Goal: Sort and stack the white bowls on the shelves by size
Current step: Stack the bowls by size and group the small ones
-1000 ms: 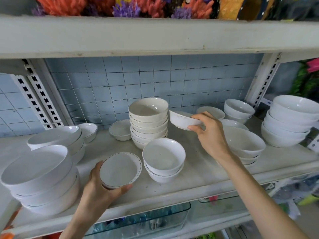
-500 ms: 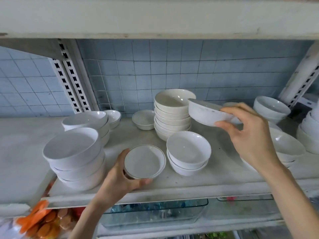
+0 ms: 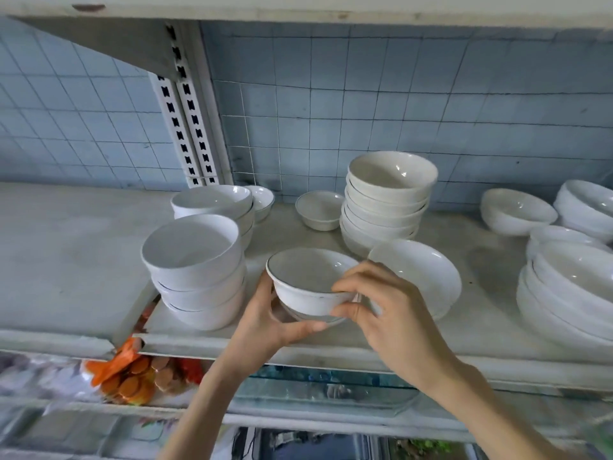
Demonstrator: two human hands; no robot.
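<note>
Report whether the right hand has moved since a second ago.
Yes. The right hand has come from the right side of the tall bowl stack forward to the shelf front, where it pinches the bowl the left hand holds.

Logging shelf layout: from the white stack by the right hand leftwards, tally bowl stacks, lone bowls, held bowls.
Bowl stacks: 4 (front-left stack, back-left stack, tall cream stack, white stack)
Lone bowls: 2 (small bowl, rimmed bowl)
Held bowls: 2 (upper bowl in right hand, lower bowl in left hand)
Total: 8
</note>
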